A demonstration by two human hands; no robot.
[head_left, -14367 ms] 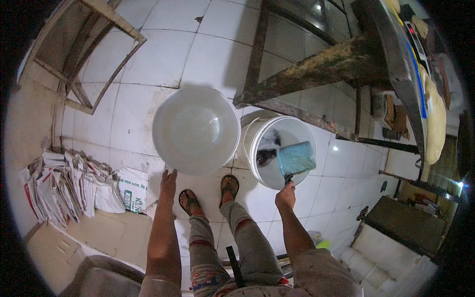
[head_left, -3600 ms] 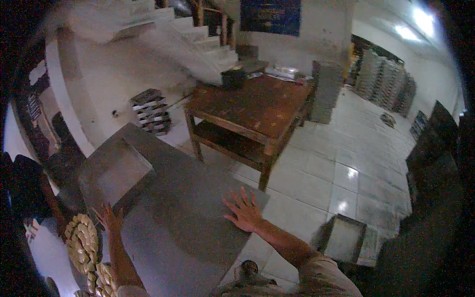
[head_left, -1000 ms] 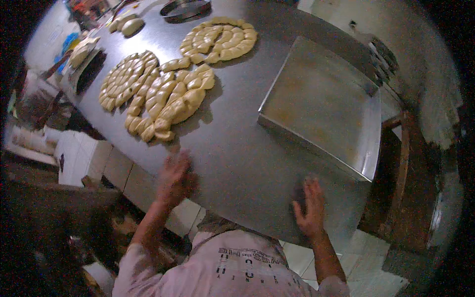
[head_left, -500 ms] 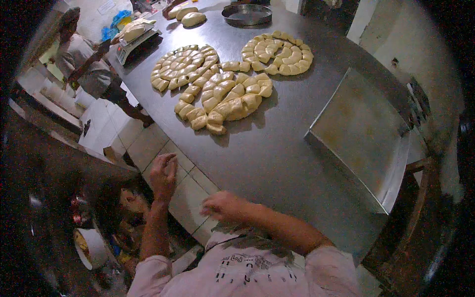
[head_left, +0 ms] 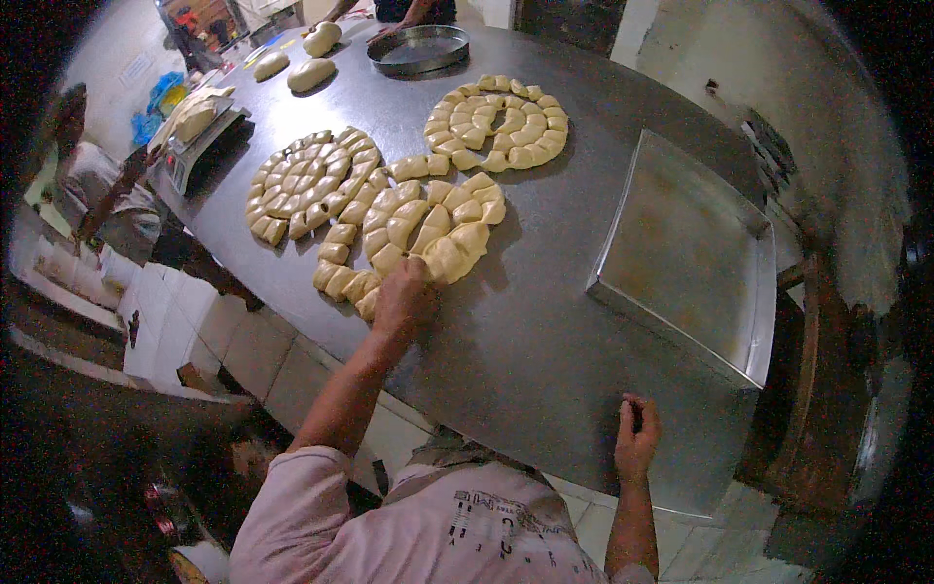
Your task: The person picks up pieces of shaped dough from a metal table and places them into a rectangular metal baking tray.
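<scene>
My left hand (head_left: 406, 295) is closed on the near edge of a cluster of cut dough pieces (head_left: 394, 219), its fingertips partly hidden. On the steel table (head_left: 535, 350), two spiral rounds of cut dough, one at left (head_left: 304, 180) and one farther back (head_left: 494, 125), lie around that cluster. My right hand (head_left: 637, 428) is near the table's front edge, below the square metal tray (head_left: 681, 253), fingers slightly apart and loosely bent, holding nothing.
At the far end are a round metal pan (head_left: 418, 55), several smooth dough lumps (head_left: 311, 73) and a person's arms (head_left: 413, 18). A scale (head_left: 206, 139) with dough sits at the left edge; beside it stands another person (head_left: 107, 195). A wall (head_left: 769, 117) runs along the right.
My left hand has moved up and right from beside the table edge onto the dough cluster. My right hand has moved from near my left hand out to the right.
</scene>
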